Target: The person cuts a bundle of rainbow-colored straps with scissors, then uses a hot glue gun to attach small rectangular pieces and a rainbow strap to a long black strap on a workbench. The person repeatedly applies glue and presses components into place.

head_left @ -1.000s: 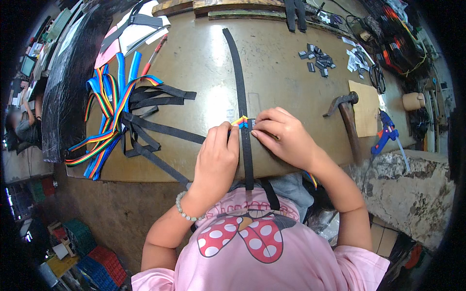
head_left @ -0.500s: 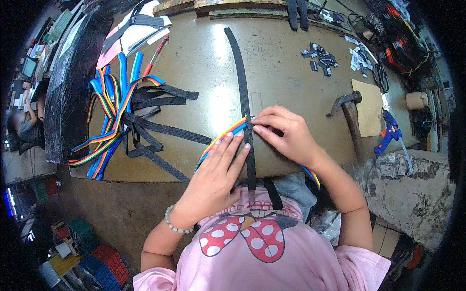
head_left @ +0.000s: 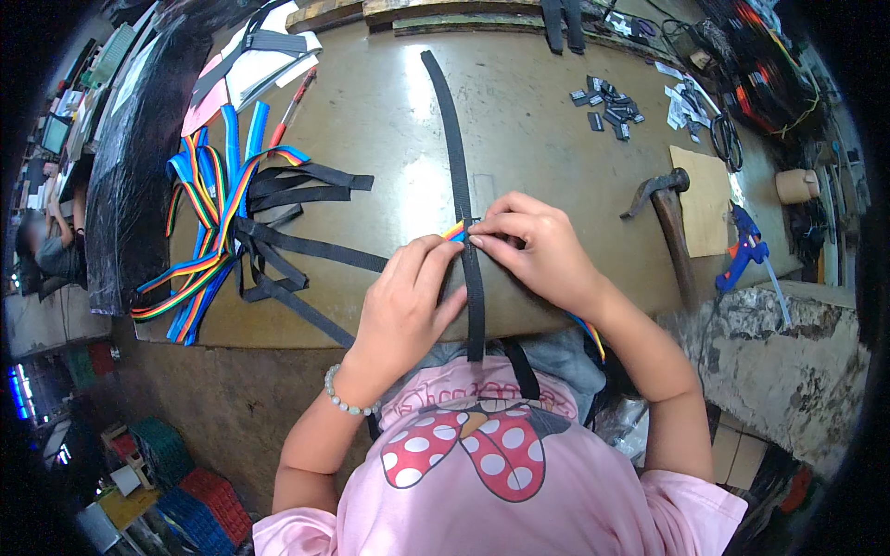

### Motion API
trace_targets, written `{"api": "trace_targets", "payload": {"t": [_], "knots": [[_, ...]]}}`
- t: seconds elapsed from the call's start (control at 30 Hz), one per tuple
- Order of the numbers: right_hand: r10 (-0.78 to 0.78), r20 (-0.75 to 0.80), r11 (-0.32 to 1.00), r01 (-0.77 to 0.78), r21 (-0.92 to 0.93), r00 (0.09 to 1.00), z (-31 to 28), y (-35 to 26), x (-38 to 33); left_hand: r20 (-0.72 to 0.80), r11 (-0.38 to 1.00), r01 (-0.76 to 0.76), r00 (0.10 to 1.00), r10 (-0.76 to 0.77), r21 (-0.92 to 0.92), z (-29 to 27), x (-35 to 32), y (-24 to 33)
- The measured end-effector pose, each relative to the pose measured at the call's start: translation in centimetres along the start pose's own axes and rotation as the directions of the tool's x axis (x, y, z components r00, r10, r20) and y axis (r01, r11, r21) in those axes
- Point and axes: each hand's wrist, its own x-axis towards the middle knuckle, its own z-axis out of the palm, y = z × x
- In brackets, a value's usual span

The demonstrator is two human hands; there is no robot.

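Note:
A long black webbing strap (head_left: 455, 157) lies across the table from far to near, its near end hanging at the table's edge. Against its left side sits a short piece of rainbow-striped strap (head_left: 452, 232), mostly hidden under my left hand (head_left: 406, 298), whose fingers are closed on it. From the other side, the thumb and forefinger of my right hand (head_left: 533, 248) pinch at the black strap where the two meet. Something small and dark shows by those fingertips, too small to name. Another rainbow-striped end (head_left: 591, 335) hangs below my right forearm.
Bundled rainbow and blue straps (head_left: 211, 213) with black straps (head_left: 306, 246) lie left. Farther back are papers (head_left: 269, 69) and a red pen (head_left: 292, 109). Toward the right are small black labels (head_left: 607, 107), a hammer (head_left: 669, 218), cardboard (head_left: 702, 199), scissors (head_left: 726, 139) and a blue glue gun (head_left: 743, 250).
My left hand has gone from lying with fingers stretched over the rainbow strap to bunched fingers gripping it by the black strap. The right hand has shifted slightly left, still pinching.

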Motion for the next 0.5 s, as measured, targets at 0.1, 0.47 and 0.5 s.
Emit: {"api": "trace_targets", "payload": {"t": [0.1, 0.47, 0.5], "knots": [[-0.003, -0.02, 1.0, 0.003, 0.015, 1.0, 0.3, 0.0, 0.0, -0.051, 1.0, 0.004, 0.999, -0.002, 0.027, 0.5, 0.6, -0.4], [0.153, 0.049, 0.98, -0.158, 0.122, 0.987, -0.6, -0.3, 0.5, -0.185, 0.999, 0.03, 0.983, -0.024, 0.026, 1.5, 1.4, -0.8], [0.12, 0.038, 0.986, -0.123, 0.111, 0.992, -0.6, -0.3, 0.5, -0.186, 0.999, 0.032, 0.982, -0.028, 0.017, 1.5, 1.4, -0.9]]}}
